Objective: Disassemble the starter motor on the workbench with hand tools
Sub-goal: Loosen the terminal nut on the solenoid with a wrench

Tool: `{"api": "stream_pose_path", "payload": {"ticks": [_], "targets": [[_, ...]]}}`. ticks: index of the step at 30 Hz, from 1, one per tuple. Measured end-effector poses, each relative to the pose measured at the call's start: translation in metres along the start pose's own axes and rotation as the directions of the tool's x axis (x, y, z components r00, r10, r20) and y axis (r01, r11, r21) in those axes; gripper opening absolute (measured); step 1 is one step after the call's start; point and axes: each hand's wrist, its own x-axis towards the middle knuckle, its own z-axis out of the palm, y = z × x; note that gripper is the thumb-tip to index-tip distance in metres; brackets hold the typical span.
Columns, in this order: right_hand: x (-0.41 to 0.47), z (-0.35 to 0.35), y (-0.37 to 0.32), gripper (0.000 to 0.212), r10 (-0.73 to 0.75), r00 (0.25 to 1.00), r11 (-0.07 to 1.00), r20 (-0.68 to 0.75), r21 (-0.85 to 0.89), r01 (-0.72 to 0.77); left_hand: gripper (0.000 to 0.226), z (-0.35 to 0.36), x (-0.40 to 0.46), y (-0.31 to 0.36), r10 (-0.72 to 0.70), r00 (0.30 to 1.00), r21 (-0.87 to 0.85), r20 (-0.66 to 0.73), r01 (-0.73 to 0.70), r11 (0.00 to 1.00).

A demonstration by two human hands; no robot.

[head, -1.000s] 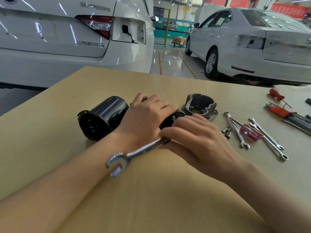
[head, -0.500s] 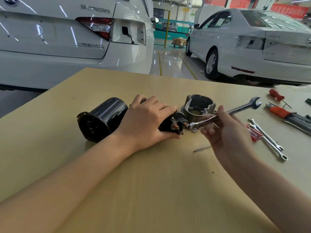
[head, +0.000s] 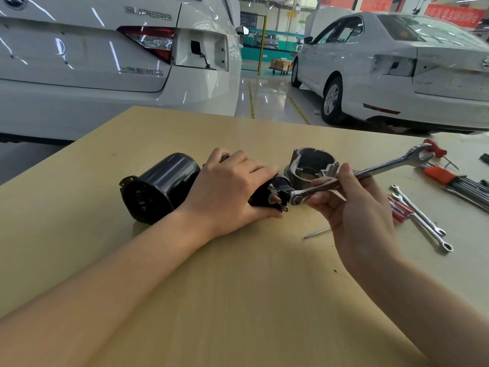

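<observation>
Now, left of centre on the desk, the left hand still clamps the black motor part beside the black can. Right of it, the right hand, gripping the spanner, has flipped it; its ring end seems seated on the end nut, so loosening can begin.

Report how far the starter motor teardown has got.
Done: the grey aluminium end housing stands apart from the black motor body on the workbench.

In hand: the left hand holds the solenoid down, and the right hand grips a combination wrench with its ring end at a terminal stud.

Left: the solenoid terminal hardware and the black body's internals. Spare wrenches lie to the right.
</observation>
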Motion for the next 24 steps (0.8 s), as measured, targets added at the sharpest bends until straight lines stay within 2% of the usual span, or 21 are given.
{"api": "stream_pose_path", "payload": {"ticks": [5, 8, 10, 13, 15, 17, 20, 22, 24], "targets": [[0.0, 0.0, -0.001, 0.017, -0.048, 0.998, 0.996, 0.029, -0.079, 0.05, 0.067, -0.001, 0.0, 0.001, -0.006, 1.0, 0.01, 0.015, 0.005, 1.0], [0.0, 0.005, -0.005, 0.018, -0.201, 0.971, 0.948, 0.133, -0.225, 0.227, 0.067, -0.002, 0.0, 0.001, -0.006, 0.999, 0.024, 0.037, 0.005, 1.0], [0.001, 0.01, -0.006, 0.017, -0.289, 0.922, 0.866, 0.256, -0.34, 0.366, 0.067, -0.002, 0.0, 0.0, -0.001, 0.999, 0.032, 0.043, 0.0, 0.999], [0.002, 0.015, -0.005, 0.014, -0.336, 0.803, 0.64, 0.492, -0.507, 0.578, 0.065, -0.001, 0.0, 0.0, 0.004, 0.999, 0.05, 0.037, -0.006, 0.999], [0.0, 0.018, -0.003, 0.015, -0.311, 0.674, 0.395, 0.67, -0.554, 0.733, 0.056, -0.001, 0.0, 0.001, 0.005, 1.0, 0.065, 0.007, -0.006, 0.998], [-0.004, 0.02, -0.001, 0.018, -0.252, 0.544, 0.177, 0.8, -0.515, 0.839, 0.048, -0.003, 0.002, 0.003, 0.004, 1.0, 0.047, -0.013, -0.003, 0.999], [-0.009, 0.02, 0.003, 0.019, -0.142, 0.42, 0.025, 0.896, -0.421, 0.907, 0.052, -0.007, 0.004, 0.002, -0.031, 0.995, 0.048, 0.091, 0.027, 0.999], [-0.013, 0.021, 0.004, 0.025, -0.105, 0.347, -0.07, 0.932, -0.355, 0.932, 0.044, -0.006, 0.003, -0.002, -0.028, 0.988, 0.059, 0.15, 0.02, 0.998], [-0.013, 0.019, 0.0, 0.03, -0.115, 0.296, -0.106, 0.948, -0.308, 0.945, 0.047, -0.008, 0.001, -0.003, -0.032, 0.987, 0.06, 0.159, 0.023, 0.998]]}}
